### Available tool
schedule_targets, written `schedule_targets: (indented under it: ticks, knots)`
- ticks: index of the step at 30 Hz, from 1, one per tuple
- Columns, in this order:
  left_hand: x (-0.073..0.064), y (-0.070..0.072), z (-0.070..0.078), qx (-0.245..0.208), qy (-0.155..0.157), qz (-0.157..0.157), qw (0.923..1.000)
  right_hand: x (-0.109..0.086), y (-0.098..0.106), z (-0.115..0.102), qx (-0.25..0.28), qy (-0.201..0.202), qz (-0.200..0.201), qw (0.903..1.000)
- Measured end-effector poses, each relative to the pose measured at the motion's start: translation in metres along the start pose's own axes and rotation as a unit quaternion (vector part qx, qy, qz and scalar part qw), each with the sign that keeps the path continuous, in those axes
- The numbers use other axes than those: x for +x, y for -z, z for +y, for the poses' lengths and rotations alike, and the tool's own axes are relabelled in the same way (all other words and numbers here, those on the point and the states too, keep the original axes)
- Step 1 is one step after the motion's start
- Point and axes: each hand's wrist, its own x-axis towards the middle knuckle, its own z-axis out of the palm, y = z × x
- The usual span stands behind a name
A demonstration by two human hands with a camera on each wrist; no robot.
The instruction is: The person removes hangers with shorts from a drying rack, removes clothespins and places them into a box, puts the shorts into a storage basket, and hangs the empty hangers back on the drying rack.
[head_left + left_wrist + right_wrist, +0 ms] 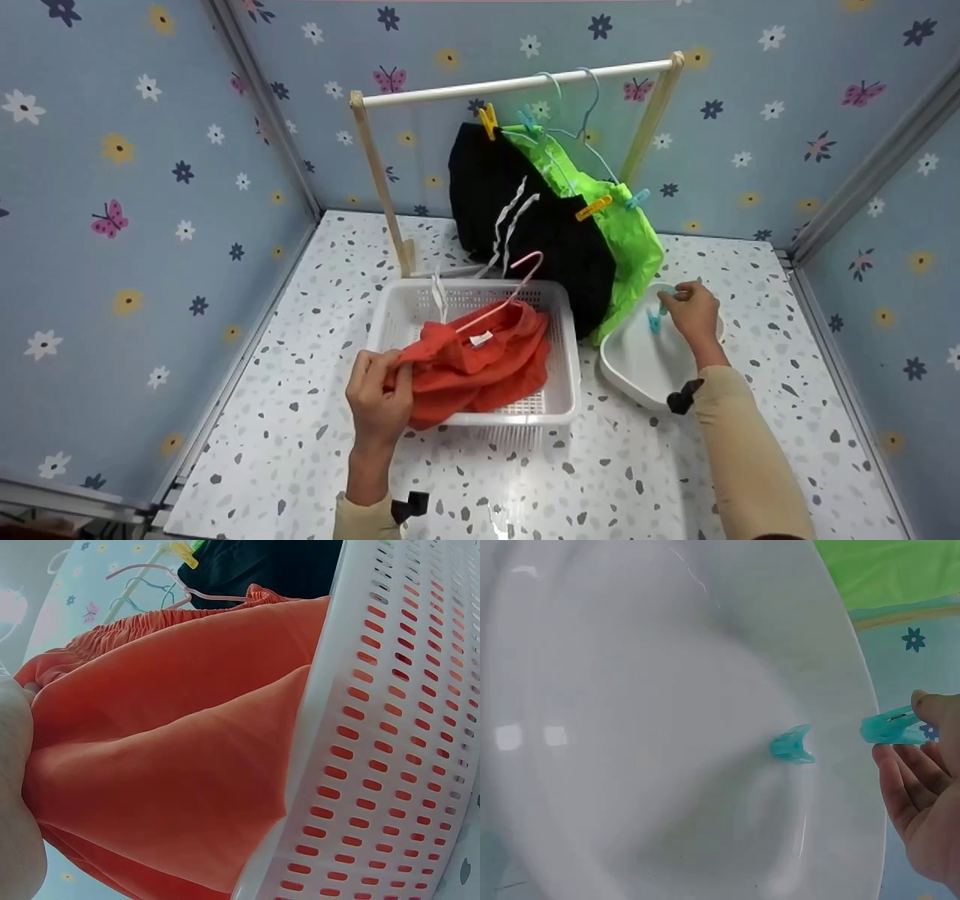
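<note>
My left hand [379,390] pinches the waistband edge of the orange shorts [480,375], which lie partly inside a white perforated basket [572,375]. In the left wrist view, the gathered waistband [112,634] and the cloth stretch from the hand over the basket rim. A pink hanger [527,270] is partly tucked into the shorts, its hook upward. Over a white basin [622,375] at the right, my right hand [694,311] holds a teal clothespin [889,727] between thumb and fingers. Another teal clothespin [791,745] lies in the basin.
Behind the basket stands a rack with a white rod [517,88]. Black shorts [525,217] and a bright green garment [630,240] hang from it on blue hangers [589,105], with yellow clothespins [594,208] and blue ones [637,199]. Flowered walls surround the speckled table [262,420].
</note>
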Motion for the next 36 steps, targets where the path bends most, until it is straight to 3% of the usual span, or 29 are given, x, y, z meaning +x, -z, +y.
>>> schedule_targets:
  ticks: [8, 16, 29, 36]
  knots:
    - [-0.004, 0.002, 0.001, 0.006, 0.014, -0.007, 0.9999, 0.010, -0.011, 0.013, -0.053, -0.016, -0.029, 0.9981]
    - [-0.007, 0.002, -0.001, 0.005, 0.017, -0.005, 0.9998, 0.014, -0.012, 0.019, -0.071, -0.023, -0.054, 0.9957]
    - [-0.006, 0.003, -0.002, 0.007, 0.018, -0.007, 0.9998, 0.017, -0.015, 0.014, -0.065, -0.021, -0.057, 0.9961]
    - [0.001, 0.002, 0.005, 0.014, 0.015, 0.001, 0.9998, 0.016, -0.015, 0.014, -0.074, -0.011, -0.047, 0.9961]
